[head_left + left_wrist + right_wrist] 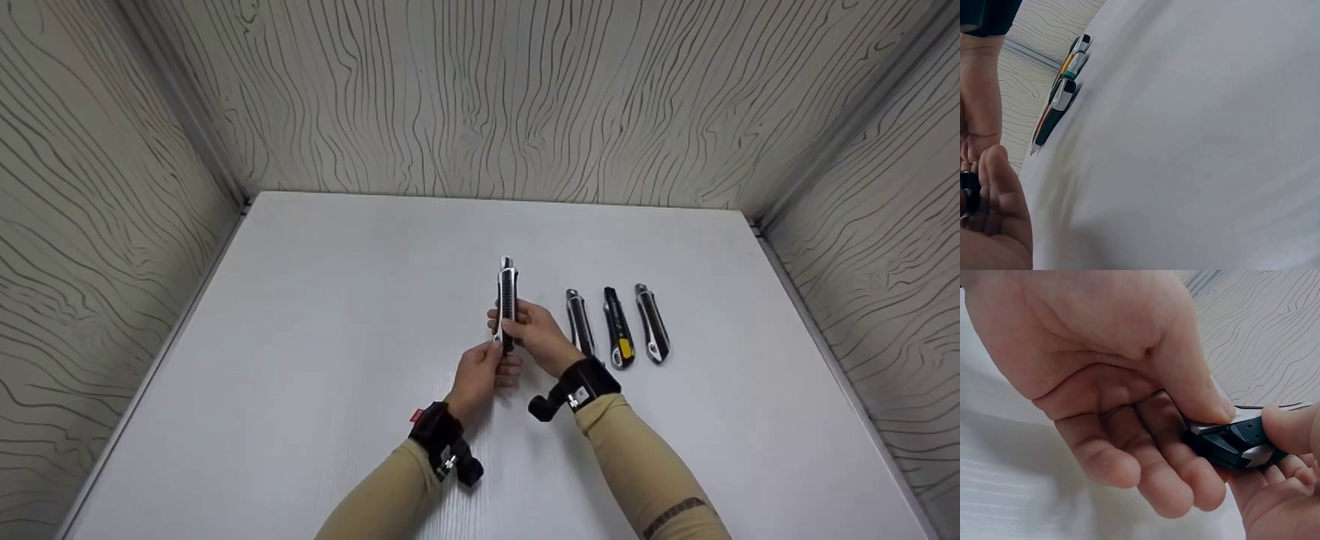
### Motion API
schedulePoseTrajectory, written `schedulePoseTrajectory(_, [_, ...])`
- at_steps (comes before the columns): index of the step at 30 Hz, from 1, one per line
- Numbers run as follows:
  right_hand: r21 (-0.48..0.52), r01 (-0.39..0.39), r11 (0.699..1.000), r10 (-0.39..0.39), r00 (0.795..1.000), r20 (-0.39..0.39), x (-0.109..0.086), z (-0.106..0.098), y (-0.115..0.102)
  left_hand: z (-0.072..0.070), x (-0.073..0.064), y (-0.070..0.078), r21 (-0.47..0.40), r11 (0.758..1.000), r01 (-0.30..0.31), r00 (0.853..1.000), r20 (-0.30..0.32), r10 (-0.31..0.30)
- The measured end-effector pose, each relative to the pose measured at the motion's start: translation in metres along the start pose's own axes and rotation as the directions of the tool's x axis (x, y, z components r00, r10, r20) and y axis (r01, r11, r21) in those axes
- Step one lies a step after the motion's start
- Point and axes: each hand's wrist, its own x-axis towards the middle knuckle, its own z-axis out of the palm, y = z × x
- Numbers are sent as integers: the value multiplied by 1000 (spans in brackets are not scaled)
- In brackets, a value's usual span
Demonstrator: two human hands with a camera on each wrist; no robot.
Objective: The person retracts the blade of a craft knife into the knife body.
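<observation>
A silver-and-black utility knife [508,294] stands up between both hands in the head view, its narrow tip pointing away. My right hand [541,334] grips its lower half, thumb laid over the ridged body. Below it, my left hand [480,375] pinches the butt end. The right wrist view shows the left hand [1129,382] with its thumb on the silver edge and its other fingers loosely bent. There the right hand [1297,455] enters from the right, thumb on the knife [1247,433]. Only the dark end of the knife [970,191] shows in the left wrist view.
To the right on the white table [337,300] lie a silver-and-black knife [580,319], a black-and-yellow knife [619,330] and another silver-and-black one [652,322]. The nearest of these is close to the right wrist. Wood-grain panels [480,97] wall the table in.
</observation>
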Motion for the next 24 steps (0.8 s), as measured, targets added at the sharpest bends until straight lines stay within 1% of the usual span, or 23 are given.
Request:
schedulePoseTrajectory(6, [-15, 4, 1000, -4, 1000, 27, 0, -2, -1, 1, 1, 0, 14, 1000, 12, 1000, -10, -12])
schedulePoseTrajectory(11, [-41, -1, 999, 3, 999, 35, 0, -3, -1, 1, 3, -2, -3, 1000, 17, 1000, -5, -17])
schedulePoseTrajectory(18, [-91, -15, 996, 19, 999, 43, -1, -3, 0, 2, 1, -3, -23, 999, 28, 1000, 4, -28])
schedulePoseTrajectory(21, [-117, -9, 993, 14, 999, 50, -1, -3, -1, 3, 0, -3, -37, 999, 40, 999, 5, -39])
schedulePoseTrajectory(24, [-132, 1, 991, 5, 999, 45, -2, -4, -2, 4, 0, -1, -47, 998, 35, 999, 19, -34])
